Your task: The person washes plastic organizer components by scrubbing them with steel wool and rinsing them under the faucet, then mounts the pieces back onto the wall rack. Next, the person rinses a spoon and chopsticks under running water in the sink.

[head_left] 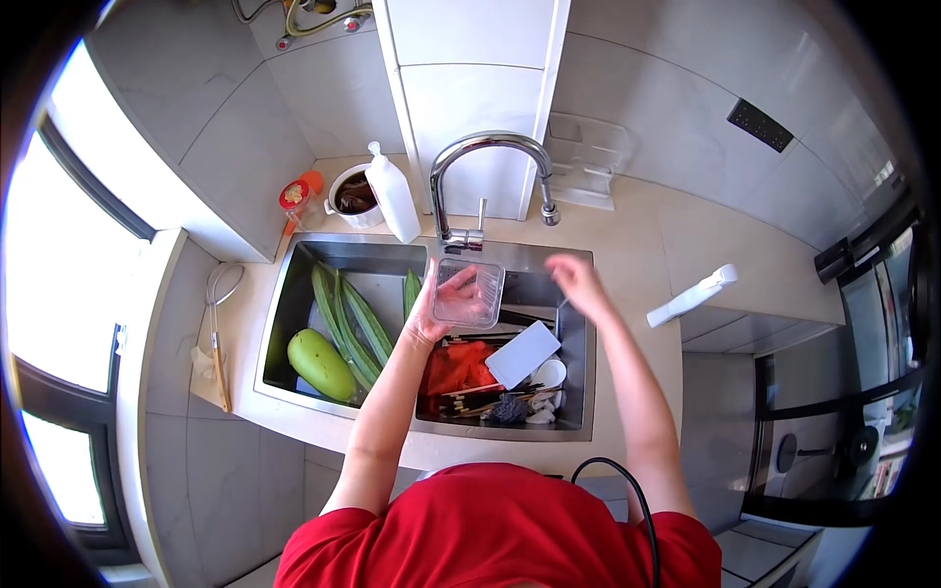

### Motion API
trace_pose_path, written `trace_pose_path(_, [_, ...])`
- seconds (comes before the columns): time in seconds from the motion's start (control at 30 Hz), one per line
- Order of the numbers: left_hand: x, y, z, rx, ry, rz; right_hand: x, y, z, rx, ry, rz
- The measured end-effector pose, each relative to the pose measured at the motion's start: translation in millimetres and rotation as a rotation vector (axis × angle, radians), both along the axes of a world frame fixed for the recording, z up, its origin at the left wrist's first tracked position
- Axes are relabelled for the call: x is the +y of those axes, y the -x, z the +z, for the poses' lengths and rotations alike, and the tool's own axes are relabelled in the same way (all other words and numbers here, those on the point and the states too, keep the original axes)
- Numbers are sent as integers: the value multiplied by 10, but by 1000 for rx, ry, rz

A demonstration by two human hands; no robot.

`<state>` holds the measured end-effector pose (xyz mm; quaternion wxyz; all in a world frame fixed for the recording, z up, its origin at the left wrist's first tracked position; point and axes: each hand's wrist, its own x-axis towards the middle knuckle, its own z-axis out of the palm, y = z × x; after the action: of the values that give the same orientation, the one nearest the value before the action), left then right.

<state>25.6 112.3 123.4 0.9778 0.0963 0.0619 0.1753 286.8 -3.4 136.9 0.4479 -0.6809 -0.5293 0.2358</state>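
Observation:
My left hand (427,312) grips a clear plastic container (470,312) from its left side and underneath; the fingers show through it. The container is over the right basin, in front of the tap (461,235). Apart from it, my right hand (578,282) hovers at the basin's right rim, its fingers blurred by motion, so whether it holds anything is unclear. Below in the basin are a red cloth-like item (459,368), a white rectangular box or lid (523,355), a white cup (550,373), a dark scrubber-like clump (509,409) and several chopsticks.
The left basin holds a green melon-like gourd (321,365) and several long ridged gourds (365,331). Behind stand a white bottle (393,200), a pot of dark liquid (355,196) and a red-lidded jar (294,196). A white spray bottle (692,296) lies right; a wire strainer (215,328) lies left.

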Motion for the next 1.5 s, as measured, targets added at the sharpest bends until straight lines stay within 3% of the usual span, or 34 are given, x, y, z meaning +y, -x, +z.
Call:
trace_pose_path(0.1, [-73,10,-12,78,50,66,406,-208,394,-242,-297,-101])
trace_pose_path(0.3, [-38,137,-257,124,86,140,1026,-301,208,-210,-224,-163])
trace_pose_path(0.37, [-29,193,-279,-94,130,14,1214,-444,-116,-192,-204,-179])
trace_pose_path(0.5, [-32,244,-453,-61,108,57,1024,-331,101,-144,-191,-177])
trace_pose_path(0.57, [-31,275,-605,-28,150,67,762,-118,253,-191,-118,-139])
trace_pose_path(0.63, [-39,288,-751,6,201,77,557,56,177,-290,-275,-100])
trace_pose_path(0.77, [-237,365,-990,19,286,16,174,562,183,-156,-227,49])
trace_pose_path(0.83, [-352,347,-1022,301,327,167,90,774,328,-167,-158,79])
trace_pose_path(0.9, [-368,329,-1295,336,396,181,75,877,328,-315,-238,95])
trace_pose_path(0.97, [-411,290,-1430,444,378,303,48,1015,390,-292,-218,98])
trace_pose_path(1.1, [-457,228,-1462,431,260,239,80,1263,357,-268,-280,194])
trace_pose_path(1.17, [-508,140,-1243,407,234,237,109,1318,334,-164,-233,267])
trace_pose_path(1.33, [-496,136,-1292,193,229,117,369,991,332,13,-73,488])
trace_pose_path(1.37, [-513,139,-1327,197,237,122,479,894,366,27,60,479])
trace_pose_path(1.5, [-621,139,-1404,297,333,123,1110,595,24,-564,-293,261])
